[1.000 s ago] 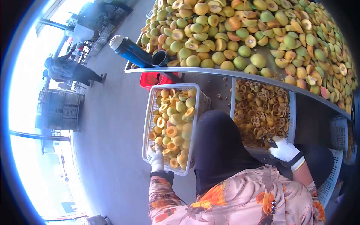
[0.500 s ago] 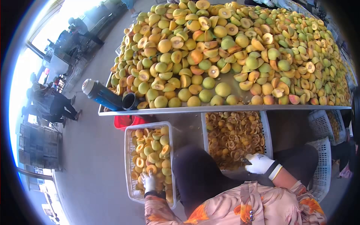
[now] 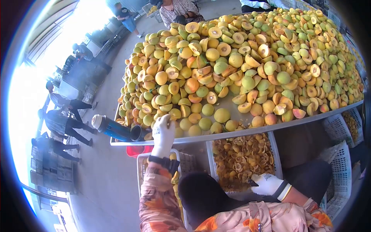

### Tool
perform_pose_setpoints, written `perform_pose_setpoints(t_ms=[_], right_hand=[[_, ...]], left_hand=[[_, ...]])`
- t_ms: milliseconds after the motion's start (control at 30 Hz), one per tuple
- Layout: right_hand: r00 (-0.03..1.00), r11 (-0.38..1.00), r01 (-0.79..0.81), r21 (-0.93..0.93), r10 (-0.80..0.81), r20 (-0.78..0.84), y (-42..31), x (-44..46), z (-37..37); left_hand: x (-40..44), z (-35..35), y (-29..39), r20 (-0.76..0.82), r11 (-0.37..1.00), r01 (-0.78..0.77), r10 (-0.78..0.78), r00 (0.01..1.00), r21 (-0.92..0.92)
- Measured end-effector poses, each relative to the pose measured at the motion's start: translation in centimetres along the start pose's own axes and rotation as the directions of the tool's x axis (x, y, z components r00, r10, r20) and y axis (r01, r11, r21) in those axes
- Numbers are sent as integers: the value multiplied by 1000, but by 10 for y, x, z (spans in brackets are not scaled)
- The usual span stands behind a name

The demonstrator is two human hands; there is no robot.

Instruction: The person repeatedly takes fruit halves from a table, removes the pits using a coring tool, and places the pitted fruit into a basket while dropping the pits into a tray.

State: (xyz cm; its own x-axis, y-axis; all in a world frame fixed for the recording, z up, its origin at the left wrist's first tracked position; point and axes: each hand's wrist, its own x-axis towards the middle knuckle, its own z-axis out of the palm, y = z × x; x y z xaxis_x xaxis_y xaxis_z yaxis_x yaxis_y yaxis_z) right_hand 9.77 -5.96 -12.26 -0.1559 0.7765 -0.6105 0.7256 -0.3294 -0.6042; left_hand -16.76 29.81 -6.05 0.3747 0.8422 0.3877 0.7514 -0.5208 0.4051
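My left hand (image 3: 163,133), in a white glove, reaches over the front edge of the metal table (image 3: 239,132). Its fingers bend around a yellow peach half (image 3: 173,113) at the near side of the peach pile (image 3: 232,62); the glove hides part of the grip. Low over my lap, my gloved right hand (image 3: 267,184) is closed on a small dark tool (image 3: 252,183), of which only the end shows. Just beyond that hand stands a white crate (image 3: 277,154) full of pits and scraps. Beneath my left forearm is a crate of peach halves (image 3: 174,178), mostly covered by the sleeve.
A blue thermos (image 3: 112,127) and a dark cup (image 3: 136,133) rest at the table's left corner. Below them is a red container (image 3: 136,150). White crates (image 3: 340,166) stand at right. Other people work across the table and along the left side.
My left hand has left the crate of peach halves and moved up and forward to the pile. My right hand stays low with the tool. The view has tilted up.
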Motion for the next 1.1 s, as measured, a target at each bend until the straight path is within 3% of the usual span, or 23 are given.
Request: perform_pose_setpoints(t_ms=[167, 267, 367, 467, 500, 600, 633, 733, 767, 800, 833, 867, 900, 933, 1000, 1100], right_hand=[[999, 999, 46, 22, -45, -28, 3, -5, -6], [997, 997, 75, 12, -74, -36, 7, -7, -2], [997, 995, 77, 59, -77, 8, 7, -8, -7], [993, 994, 111, 22, -110, -42, 17, -5, -4], [987, 986, 162, 46, -161, -25, 19, -4, -1], [983, 983, 175, 60, -171, -71, 20, -4, 3], [992, 990, 125, 73, -124, -15, 10, -9, -9], [995, 992, 100, 82, -97, -40, 4, -10, -13], [981, 987, 148, 62, -139, -136, 11, -7, -3], [983, 993, 113, 28, -108, -149, 10, -7, -2], [985, 994, 98, 43, -91, -146, 8, -7, -5], [987, 995, 82, 60, -72, -141, 5, -9, -9], [944, 984, 172, 49, -151, -292, 0, -16, -12], [939, 983, 158, 94, -120, -322, -8, -20, -18], [896, 977, 194, 86, -141, -421, -14, -25, -18], [774, 930, 339, 140, -191, -604, -29, -33, -18]], left_hand=[[44, 56, 11, 9, 998, -48, 48, 999, 43], [58, 60, 47, 58, 1000, -11, 12, 998, -26], [101, 90, 50, -58, 995, -92, 90, 994, -39], [123, 96, 66, -40, 934, -264, 281, 959, 242], [128, 97, 65, 156, 868, -342, 305, 939, 361], [145, 109, 42, 242, 857, -363, 289, 926, 365], [143, 105, 45, 231, 855, -346, 273, 934, 386], [118, 87, 46, 22, 946, -259, 260, 965, 197], [107, 85, 44, -97, 967, -246, 251, 963, 60], [96, 79, 43, 7, 960, -31, 34, 999, -279], [81, 64, 55, 175, 802, 218, -143, 974, -555], [64, 53, 65, 383, 520, 456, -248, 890, -722], [45, 48, 70, 442, 257, 476, -180, 879, -841], [26, 36, 82, 494, 101, 506, -123, 861, -857], [-13, 18, 113, 495, -142, 490, 5, 869, -860], [-63, 1, 153, 555, -378, 559, 131, 822, -738]])
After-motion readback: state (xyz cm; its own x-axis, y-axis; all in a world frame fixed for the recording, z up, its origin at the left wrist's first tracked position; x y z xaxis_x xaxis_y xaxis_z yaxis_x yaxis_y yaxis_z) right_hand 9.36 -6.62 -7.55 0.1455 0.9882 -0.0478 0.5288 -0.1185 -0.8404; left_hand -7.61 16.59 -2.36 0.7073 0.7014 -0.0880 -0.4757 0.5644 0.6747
